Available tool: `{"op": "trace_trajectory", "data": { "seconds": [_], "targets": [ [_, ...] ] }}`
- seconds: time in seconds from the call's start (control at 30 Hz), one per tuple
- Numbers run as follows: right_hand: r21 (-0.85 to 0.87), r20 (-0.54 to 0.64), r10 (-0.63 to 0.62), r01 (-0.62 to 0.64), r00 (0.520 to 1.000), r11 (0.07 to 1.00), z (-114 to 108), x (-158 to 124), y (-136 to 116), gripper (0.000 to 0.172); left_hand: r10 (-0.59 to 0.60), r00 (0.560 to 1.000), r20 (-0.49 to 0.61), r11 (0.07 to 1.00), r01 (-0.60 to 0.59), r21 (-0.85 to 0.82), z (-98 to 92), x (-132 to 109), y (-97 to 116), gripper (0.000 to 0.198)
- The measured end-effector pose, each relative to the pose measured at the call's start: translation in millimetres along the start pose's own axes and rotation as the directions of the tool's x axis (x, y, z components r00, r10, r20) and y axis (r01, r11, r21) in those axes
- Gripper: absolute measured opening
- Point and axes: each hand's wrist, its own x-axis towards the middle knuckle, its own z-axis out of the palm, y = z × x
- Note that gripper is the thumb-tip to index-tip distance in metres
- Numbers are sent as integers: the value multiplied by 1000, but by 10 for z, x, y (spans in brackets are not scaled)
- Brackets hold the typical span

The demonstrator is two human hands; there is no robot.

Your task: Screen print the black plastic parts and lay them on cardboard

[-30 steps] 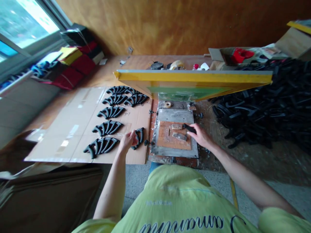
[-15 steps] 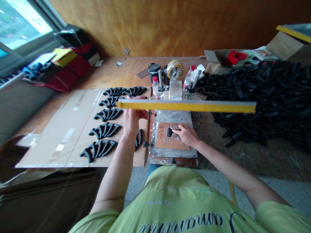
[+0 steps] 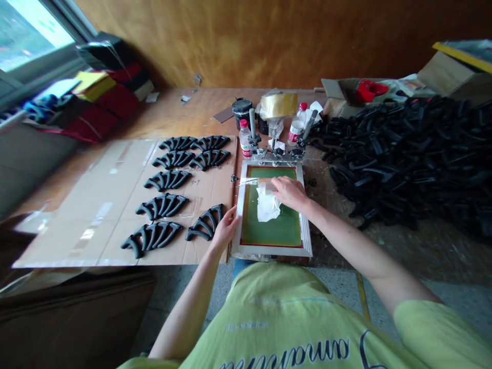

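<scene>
A screen-printing frame (image 3: pixel 307 241) with a green mesh lies flat on the bench in front of me. My right hand (image 3: pixel 290 192) rests on top of the mesh, fingers closed on a white squeegee-like pad (image 3: pixel 267 206). My left hand (image 3: pixel 226 229) presses against the frame's left edge, fingers stretched flat and holding nothing. Just left of that hand a black curved plastic part (image 3: pixel 205 224) lies on a cardboard sheet (image 3: pixel 96 215), beside fanned stacks of the same black parts (image 3: pixel 161 205).
A big heap of black parts (image 3: pixel 415 154) fills the right side. Behind the frame stand an ink tin (image 3: pixel 242 108), small bottles (image 3: pixel 245 138) and a tape roll (image 3: pixel 279 105). Red and yellow bundles (image 3: pixel 103 97) lie at the back left under a window.
The yellow-edged frame came down from raised to flat, covering the plate and the part on it. My left hand moved down to its left edge; my right hand went from the plate onto the mesh.
</scene>
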Motion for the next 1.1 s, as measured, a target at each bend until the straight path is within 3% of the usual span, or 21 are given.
{"op": "trace_trajectory", "data": {
  "seconds": [0.07, 0.17, 0.27, 0.33, 0.4, 0.5, 0.63, 0.73, 0.8, 0.97, 1.1],
  "targets": [
    [-39, 84, -27, 30, 996, 999, 121, -126, -99, 14, 1, 1000, 6, 1000, -1, 16, -8, 6, -12, 72],
    [-52, 122, -173, 180, 977, 982, 244, -452, -101, 25, 0, 1000, -5, 1000, 0, 14, -4, -17, 1, 68],
    [14, 153, -358, 360, 921, 933, 225, -681, -18, 26, 19, 1000, -17, 1000, -19, -12, 18, -25, 0, 66],
    [58, 192, -410, 407, 891, 912, 157, -688, 34, 23, 28, 999, -27, 1000, -28, -8, 28, -20, -8, 65],
    [83, 193, -373, 363, 908, 928, 108, -613, 56, 18, 36, 999, -35, 999, -36, -1, 27, -15, -17, 64],
    [68, 86, -258, 252, 962, 965, 163, -545, 26, 20, 40, 999, -29, 999, -40, -16, 13, -10, -28, 65],
    [77, 46, -315, 311, 948, 947, 340, -715, -12, 33, 18, 1000, 2, 998, -18, -55, 7, -6, -39, 68],
    [132, 57, -333, 323, 941, 937, 319, -743, 5, 27, 8, 1000, 18, 995, -6, -98, 12, -12, -24, 69],
    [143, 24, -259, 253, 966, 957, 227, -593, -1, 22, -9, 1000, 27, 993, 12, -120, 10, -34, 25, 71],
    [142, -131, -17, 36, 991, 989, -117, -17, 50, 53, -6, 1000, -15, 997, 5, -79, -38, -197, 373, 80],
    [267, -319, 199, -114, 927, 957, -391, 61, 553, 45, 75, 997, -26, 986, -78, -147, -76, -317, 832, 59]
  ]
}}
